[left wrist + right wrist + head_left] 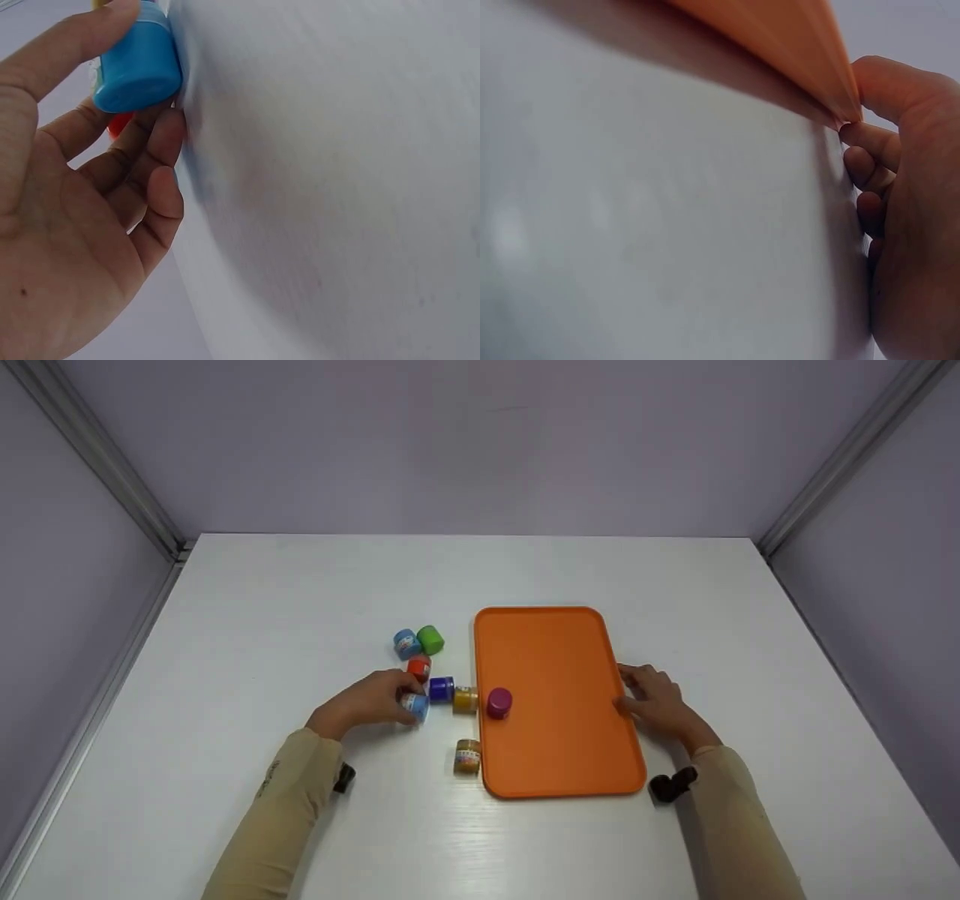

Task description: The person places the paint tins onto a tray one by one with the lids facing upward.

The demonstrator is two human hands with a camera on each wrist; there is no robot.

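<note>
Step in hand: the left hand (371,701) is taking up 1 light-blue-capped jar (415,706) from the cluster of small jars on the bench (300,607); it looks like the grasp stage, with the lift not yet made.
Left fingers: thumb and fingers (161,142) curled round the jar, pinching it at the cap; the wrist view shows the blue cap (139,64) between thumb and fingertips.
Right fingers: curled over the right rim of the orange tray (559,735), thumb on top, the right hand (660,701) steadying it.
Where the jar sits: on the bench, right at the left fingertips, with the dark-blue jar (441,688) just beyond them and the red jar (418,667) near the knuckles.
Jar axis: short and squat; whether upright or tipped cannot be told.
Next move calls for: probably a clean lift clear of the neighbouring jars, then a carry toward the tray, where 1 magenta jar (499,702) sits.
</note>
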